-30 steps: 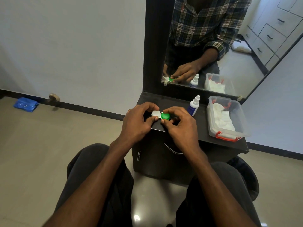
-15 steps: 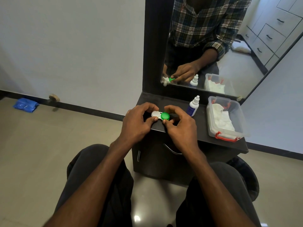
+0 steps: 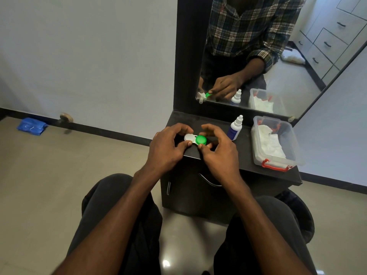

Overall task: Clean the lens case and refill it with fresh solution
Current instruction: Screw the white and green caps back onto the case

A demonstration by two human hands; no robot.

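Observation:
A contact lens case [image 3: 195,139] with one white cap and one green cap [image 3: 201,140] is held just above the dark dresser top [image 3: 246,153]. My left hand [image 3: 166,147] pinches the white end between thumb and fingers. My right hand [image 3: 216,149] curls its thumb and fingers round the green cap. A small solution bottle [image 3: 235,128] with a white nozzle and blue label stands upright just right of my right hand.
A clear plastic box [image 3: 278,161] with red latches holds white tissues at the dresser's right end. A mirror [image 3: 268,56] rises behind the dresser and reflects my hands. A blue packet [image 3: 31,126] lies on the floor at far left.
My right hand's fingers have shifted round the green cap, and the case has turned slightly. My left hand keeps its hold on the white end.

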